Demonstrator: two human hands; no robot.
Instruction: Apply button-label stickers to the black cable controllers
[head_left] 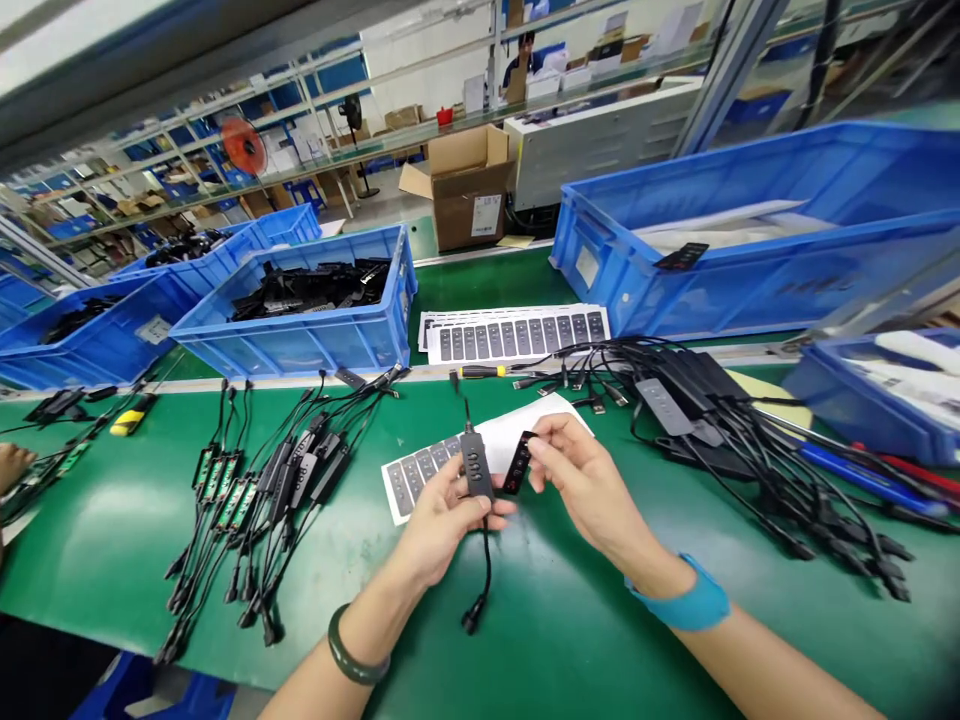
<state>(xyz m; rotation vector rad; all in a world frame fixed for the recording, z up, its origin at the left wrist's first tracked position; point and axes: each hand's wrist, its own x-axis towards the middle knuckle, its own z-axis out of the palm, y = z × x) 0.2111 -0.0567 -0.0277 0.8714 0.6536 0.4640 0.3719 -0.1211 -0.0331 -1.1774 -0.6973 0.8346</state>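
Note:
My left hand [436, 522] is closed around a black inline cable controller [474, 462] with three raised buttons, held upright over the bench. A short cable with a round connector [472, 615] hangs from its lower end. In my right hand [585, 480], a thin black button label [517, 464] with small printed marks and a red one is pinched between thumb and fingers. The label is just right of the controller; whether they touch I cannot tell. Beneath both hands lies a white label sheet [397, 500] with grey labels in a row.
Controllers with cables [304, 470] and exposed green circuit boards [217, 480] lie left. More cabled controllers [697, 400] are heaped right. Behind are a screwdriver [482, 372], label sheets [517, 335] and blue bins [300, 345]. Another person's hand [13, 465] shows at far left.

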